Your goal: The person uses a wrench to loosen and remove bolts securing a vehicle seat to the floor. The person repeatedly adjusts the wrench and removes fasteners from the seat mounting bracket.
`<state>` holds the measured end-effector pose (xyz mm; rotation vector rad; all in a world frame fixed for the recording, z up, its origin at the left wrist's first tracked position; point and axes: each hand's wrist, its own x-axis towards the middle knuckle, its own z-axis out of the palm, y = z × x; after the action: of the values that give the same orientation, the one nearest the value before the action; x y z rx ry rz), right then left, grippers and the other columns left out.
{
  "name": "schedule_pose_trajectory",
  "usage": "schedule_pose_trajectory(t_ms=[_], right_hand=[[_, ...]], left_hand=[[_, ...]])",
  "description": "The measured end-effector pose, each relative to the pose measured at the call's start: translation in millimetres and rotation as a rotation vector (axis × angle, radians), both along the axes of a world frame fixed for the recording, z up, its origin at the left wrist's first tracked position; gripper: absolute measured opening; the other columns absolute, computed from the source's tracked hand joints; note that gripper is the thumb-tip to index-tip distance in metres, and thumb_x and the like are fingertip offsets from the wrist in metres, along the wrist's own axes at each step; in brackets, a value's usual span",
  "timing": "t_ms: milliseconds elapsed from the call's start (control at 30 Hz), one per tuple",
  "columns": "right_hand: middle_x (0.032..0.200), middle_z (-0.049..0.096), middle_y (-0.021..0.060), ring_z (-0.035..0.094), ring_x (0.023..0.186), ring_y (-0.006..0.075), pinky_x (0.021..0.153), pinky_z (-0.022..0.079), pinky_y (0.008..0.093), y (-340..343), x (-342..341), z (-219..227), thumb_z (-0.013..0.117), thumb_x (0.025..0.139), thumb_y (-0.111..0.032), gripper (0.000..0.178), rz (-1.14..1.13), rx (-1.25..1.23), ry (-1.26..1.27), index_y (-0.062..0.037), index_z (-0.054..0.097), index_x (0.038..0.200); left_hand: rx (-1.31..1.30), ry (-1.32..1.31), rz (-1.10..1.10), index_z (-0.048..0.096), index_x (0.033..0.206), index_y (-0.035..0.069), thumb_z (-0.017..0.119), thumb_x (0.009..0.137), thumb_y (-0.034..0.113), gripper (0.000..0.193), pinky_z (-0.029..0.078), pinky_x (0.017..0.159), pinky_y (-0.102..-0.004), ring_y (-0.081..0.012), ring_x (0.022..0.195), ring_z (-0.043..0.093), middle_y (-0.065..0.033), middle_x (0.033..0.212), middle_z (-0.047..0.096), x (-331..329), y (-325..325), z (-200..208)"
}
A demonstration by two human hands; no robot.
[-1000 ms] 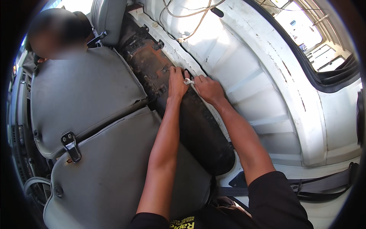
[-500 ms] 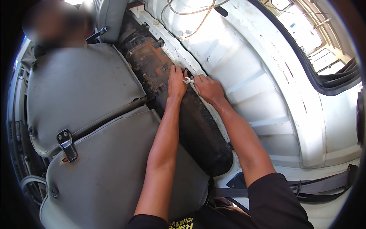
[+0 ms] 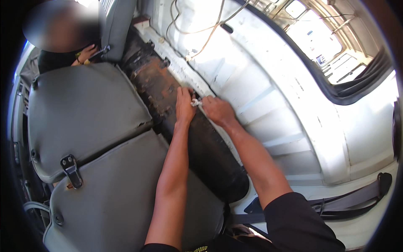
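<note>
A small silver open-end wrench [image 3: 196,102] points out of my right hand [image 3: 218,110], whose fingers are closed round its other end. The open jaw sits at the raised edge of the dark, rusty metal cover [image 3: 214,145], beside the white ledge. Against that same edge, my left hand [image 3: 185,105] has its fingers pressed together and bent, touching the spot by the wrench's jaw. Whatever my left fingertips pinch is hidden, and so is any fastener there.
Two grey padded seat parts [image 3: 86,107] lie to the left, with a black metal bracket [image 3: 72,171] between them. A white body wall [image 3: 268,105] rises to the right. Loose cables [image 3: 197,31] hang above. A seat belt [image 3: 352,201] lies lower right. A co-worker's hand [image 3: 87,53] shows upper left.
The whole view has shifted a little, so my hands appear lower and further left. Both stay at the same edge with the wrench. The co-worker's hand has come into sight.
</note>
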<state>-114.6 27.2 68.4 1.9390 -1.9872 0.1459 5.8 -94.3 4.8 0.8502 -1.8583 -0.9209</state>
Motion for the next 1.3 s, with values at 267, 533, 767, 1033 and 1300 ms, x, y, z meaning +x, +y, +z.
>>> schedule_pose_trajectory(t_ms=[267,533,767,1033,1300], right_hand=[[0.099,0.07,0.0066,0.077,0.088,0.0269,0.069,0.063,0.0455,-1.0,2.9,-0.4,0.066,0.107,-0.03,0.018,-0.002,-0.001,-0.005,-0.0123,0.064,0.105],[0.096,0.068,0.007,0.076,0.085,0.0301,0.068,0.061,0.0487,-4.4,10.3,2.4,0.068,0.106,-0.027,0.016,0.003,-0.017,-0.032,-0.0126,0.062,0.106],[0.095,0.069,0.0057,0.076,0.085,0.0292,0.067,0.063,0.0482,-3.0,3.6,-3.2,0.069,0.104,-0.026,0.015,0.0,-0.024,-0.047,-0.0141,0.06,0.102],[0.097,0.068,0.0082,0.075,0.089,0.0308,0.072,0.061,0.0493,0.3,2.2,7.2,0.068,0.106,-0.024,0.013,-0.027,0.017,-0.072,-0.0127,0.062,0.108],[0.095,0.068,0.0062,0.075,0.086,0.0277,0.07,0.062,0.0463,2.1,-1.7,7.4,0.069,0.106,-0.027,0.015,-0.003,-0.018,-0.013,-0.0142,0.062,0.107]], left_hand=[[-0.028,-0.022,0.048,0.059,0.122,-0.003,0.069,0.105,0.009,0.024,0.052,0.096,-0.0573,-0.0482,0.112,0.062,-0.0238,0.123,0.056,-5.7,-4.3,-10.6],[0.434,0.639,-0.136,0.061,0.095,0.01,0.076,0.101,0.005,0.017,0.05,0.087,-0.0355,-0.019,0.087,0.058,-0.0037,0.095,0.056,4.3,-25.5,-17.7],[1.001,1.59,-0.277,0.047,0.078,0.018,0.07,0.11,0.007,0.041,0.052,0.094,-0.0307,-0.0061,0.055,0.025,0.008,0.068,0.029,24.8,-47.5,-25.9],[1.04,1.66,-0.346,0.046,0.08,0.016,0.064,0.111,0.004,0.038,0.051,0.123,-0.0363,-0.0071,0.051,0.018,0.0067,0.065,0.023,24.6,-40.1,-8.1],[1.027,1.578,-0.187,0.049,0.083,0.012,0.068,0.11,0.008,0.033,0.046,0.132,-0.0463,-0.021,0.095,0.073,0.0064,0.069,0.029,14.7,-40.5,-12.5]])
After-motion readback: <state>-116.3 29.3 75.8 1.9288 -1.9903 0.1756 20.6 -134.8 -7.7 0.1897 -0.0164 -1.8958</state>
